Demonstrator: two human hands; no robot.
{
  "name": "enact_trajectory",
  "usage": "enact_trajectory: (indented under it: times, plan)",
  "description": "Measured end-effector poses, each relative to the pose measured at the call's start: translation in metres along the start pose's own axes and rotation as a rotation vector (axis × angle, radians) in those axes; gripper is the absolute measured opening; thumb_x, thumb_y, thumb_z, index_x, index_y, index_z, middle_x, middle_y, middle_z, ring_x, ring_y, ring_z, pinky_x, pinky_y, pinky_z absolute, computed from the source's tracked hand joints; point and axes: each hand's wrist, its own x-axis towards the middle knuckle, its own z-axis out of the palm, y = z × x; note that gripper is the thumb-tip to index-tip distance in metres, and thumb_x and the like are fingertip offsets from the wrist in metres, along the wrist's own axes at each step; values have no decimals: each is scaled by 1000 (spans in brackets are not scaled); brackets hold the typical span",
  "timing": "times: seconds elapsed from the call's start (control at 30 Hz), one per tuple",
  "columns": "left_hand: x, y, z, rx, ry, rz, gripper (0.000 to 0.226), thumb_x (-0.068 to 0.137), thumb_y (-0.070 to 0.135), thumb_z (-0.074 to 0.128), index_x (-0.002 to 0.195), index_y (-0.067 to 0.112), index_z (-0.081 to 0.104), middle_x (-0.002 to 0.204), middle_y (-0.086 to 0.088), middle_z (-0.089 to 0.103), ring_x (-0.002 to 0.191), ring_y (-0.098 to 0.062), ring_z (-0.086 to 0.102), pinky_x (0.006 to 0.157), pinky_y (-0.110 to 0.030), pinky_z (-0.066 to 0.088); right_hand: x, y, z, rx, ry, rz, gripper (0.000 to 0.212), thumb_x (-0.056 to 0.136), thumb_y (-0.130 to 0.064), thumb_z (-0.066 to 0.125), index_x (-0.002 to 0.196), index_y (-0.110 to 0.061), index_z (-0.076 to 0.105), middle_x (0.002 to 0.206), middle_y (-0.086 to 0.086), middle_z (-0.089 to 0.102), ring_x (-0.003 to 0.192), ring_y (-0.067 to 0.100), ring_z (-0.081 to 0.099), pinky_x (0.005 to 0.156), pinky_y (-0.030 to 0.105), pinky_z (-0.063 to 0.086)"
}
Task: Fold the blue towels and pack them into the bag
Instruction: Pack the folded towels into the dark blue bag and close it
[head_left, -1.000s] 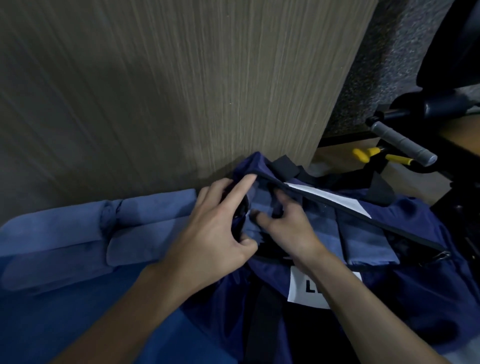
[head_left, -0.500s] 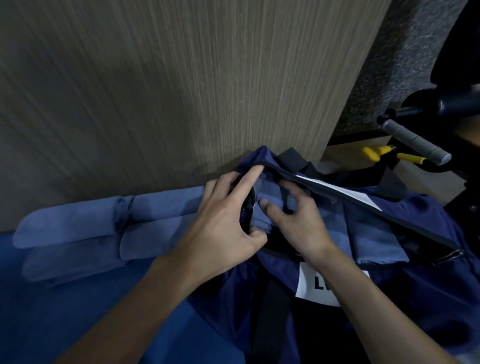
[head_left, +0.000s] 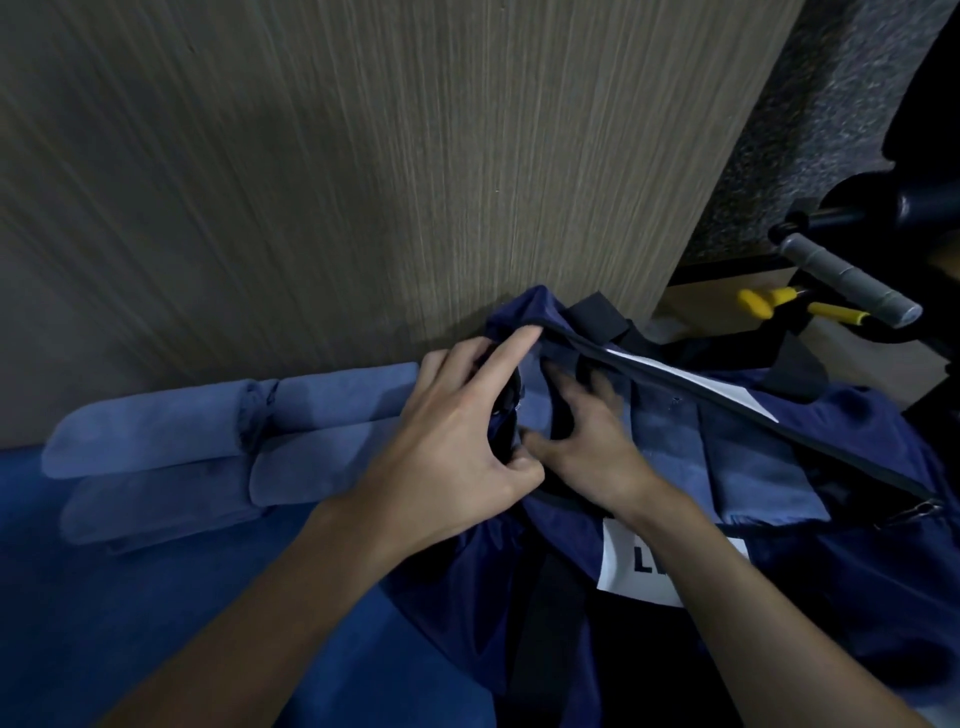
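Note:
A dark blue bag (head_left: 857, 571) with a white label (head_left: 618, 571) lies open at the right. Folded blue towels (head_left: 748, 457) sit side by side inside it. My left hand (head_left: 457, 447) grips the bag's left rim between thumb and fingers, the index finger stretched along the upper edge. My right hand (head_left: 592, 436) is inside the opening, its fingers pressing down on a light blue towel (head_left: 532, 405) at the bag's left end. Several rolled blue towels (head_left: 208, 452) lie to the left of the bag.
A wood-grain panel (head_left: 389, 182) stands upright right behind the bag and towels. Blue cloth (head_left: 156, 623) covers the surface below. At the far right are a black frame with a grey handle (head_left: 852, 283), yellow-tipped parts (head_left: 763, 301) and speckled flooring (head_left: 821, 130).
My right hand has pushed further into the bag's left end and its fingers spread on the towel. My left hand keeps its hold on the rim. The camera shifted a little.

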Motion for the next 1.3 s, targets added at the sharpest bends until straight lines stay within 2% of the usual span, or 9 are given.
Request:
enact_trajectory:
  times: [0.17,0.33,0.4,0.5,0.63,0.8,0.93,1.1,1.3]
  plan:
    - [-3,-12,-1,5,5,25,81,77,46,61,148,43,22,135,19,39,130,-7,32,110,-38,35,-8,-5,-2,-46,82,5,71,79,-36,71,143,-30,41,144,7,30,136,20,14,116,30,17]
    - [-12,-13,-4,-92,18,69,67,85,40,63,144,40,31,137,18,42,131,-6,37,109,-36,37,-31,-5,0,80,243,-155,39,79,-27,74,116,-32,63,119,-6,53,121,18,43,107,36,37]
    - [-20,-14,-8,-125,36,76,64,89,33,64,144,37,32,139,18,43,132,-5,38,110,-32,36,-46,-10,0,135,264,-225,31,79,-16,75,105,-30,66,110,-9,55,109,13,50,98,22,40]
    - [-35,-24,-16,-116,59,49,60,91,30,61,145,32,33,140,17,43,132,-1,38,110,-26,34,-62,-26,3,231,248,-302,25,81,-3,72,100,-21,68,98,-9,59,91,5,55,80,5,36]
    - [-55,-50,-24,-26,63,-35,62,88,33,56,146,24,35,139,8,47,129,-7,42,107,-26,35,-73,-50,21,390,174,-394,18,83,-2,66,96,-14,69,87,-4,63,74,5,57,73,13,44]
    - [-71,-92,-31,63,70,-152,52,91,26,50,140,12,46,127,-5,58,112,-15,54,94,-32,45,-80,-74,53,644,-56,-290,26,88,6,60,105,-13,65,89,6,68,73,18,67,65,25,54]
    - [-60,-123,-30,166,-64,-167,48,92,32,40,137,15,50,134,-2,55,122,-20,52,101,-45,44,-75,-76,69,697,-157,-217,30,90,8,57,114,-10,61,100,9,66,74,20,71,64,27,56]
    - [-39,-139,-33,334,-297,-169,56,97,35,51,147,18,33,146,-4,41,133,-25,36,107,-42,34,-66,-72,72,682,-153,-186,29,90,8,56,111,-12,60,102,12,64,73,21,70,62,27,56]
    - [-24,-137,-33,426,-334,-197,43,77,62,61,98,25,57,97,7,50,109,-19,50,87,-32,37,-64,-70,69,652,-174,-199,26,90,7,57,107,-12,62,103,11,63,75,20,68,61,27,56]
